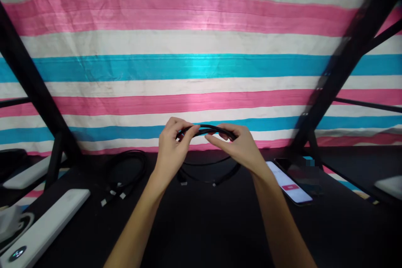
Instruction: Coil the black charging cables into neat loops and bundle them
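A black cable (209,129), gathered in a loose coil, is held up above the dark tabletop between my two hands. My left hand (172,140) pinches the coil at its left side with the thumb on top. Around the coil's right side curl the fingers of my right hand (237,142), its thumb pointing left below the strands. Lower loops of the cable hang under the hands, and metal-tipped plugs show near the tabletop. Part of the coil is hidden behind my fingers.
More black cables (127,171) with several silver plugs lie coiled on the left. A long white device (47,228) and a white adapter (9,222) are at far left. On the right rests a lit phone (290,184). Dark frame posts (341,67) flank a striped sheet (201,42).
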The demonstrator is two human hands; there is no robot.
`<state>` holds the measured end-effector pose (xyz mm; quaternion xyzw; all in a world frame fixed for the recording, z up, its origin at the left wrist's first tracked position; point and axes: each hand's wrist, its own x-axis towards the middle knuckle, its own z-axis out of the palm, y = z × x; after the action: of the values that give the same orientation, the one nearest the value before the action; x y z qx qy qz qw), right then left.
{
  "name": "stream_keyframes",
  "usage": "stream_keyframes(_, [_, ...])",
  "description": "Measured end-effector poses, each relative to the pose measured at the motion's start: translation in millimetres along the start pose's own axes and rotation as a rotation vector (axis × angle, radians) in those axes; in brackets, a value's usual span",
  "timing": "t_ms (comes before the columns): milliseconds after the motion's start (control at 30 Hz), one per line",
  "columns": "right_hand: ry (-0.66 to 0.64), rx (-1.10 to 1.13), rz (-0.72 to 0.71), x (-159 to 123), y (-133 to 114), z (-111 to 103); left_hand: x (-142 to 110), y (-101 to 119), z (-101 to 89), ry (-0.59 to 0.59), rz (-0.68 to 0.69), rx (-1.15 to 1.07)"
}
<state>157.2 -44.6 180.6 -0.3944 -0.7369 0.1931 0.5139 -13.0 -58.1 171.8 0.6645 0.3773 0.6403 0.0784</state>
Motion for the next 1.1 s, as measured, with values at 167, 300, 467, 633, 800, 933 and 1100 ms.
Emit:
stream_keyframes(167, [0.037,0.166,0.053,5.0,11.6,8.4,-1.2,-10.8,0.8,-0.258,-0.186,-0.035])
stream_keyframes(300, [0.081,0.233,0.032,9.1,20.7,8.7,0.8,-27.6,3.3,-0.334,-0.474,-0.21])
stream_keyframes(467, [-0.026,0.317,0.11,13.5,30.2,5.7,10.4,-44.4,-4.0,-0.026,-0.671,-0.616])
stream_keyframes(633, [0.098,0.494,0.225,15.4,35.7,19.4,12.7,-37.5,-11.0,-0.038,-0.634,-0.777])
stream_keyframes(800, [0.049,0.328,0.235,15.8,37.3,21.5,8.6,-35.5,-13.5,-0.097,-0.51,-0.35])
stream_keyframes(933, [0.03,0.157,0.151,13.9,29.1,13.7,6.5,-34.6,-11.5,-0.281,-0.547,-0.392])
stream_keyframes(1100, [0.058,0.106,0.062,6.2,12.5,12.4,5.6,-20.6,-10.1,-0.337,-0.514,-0.384])
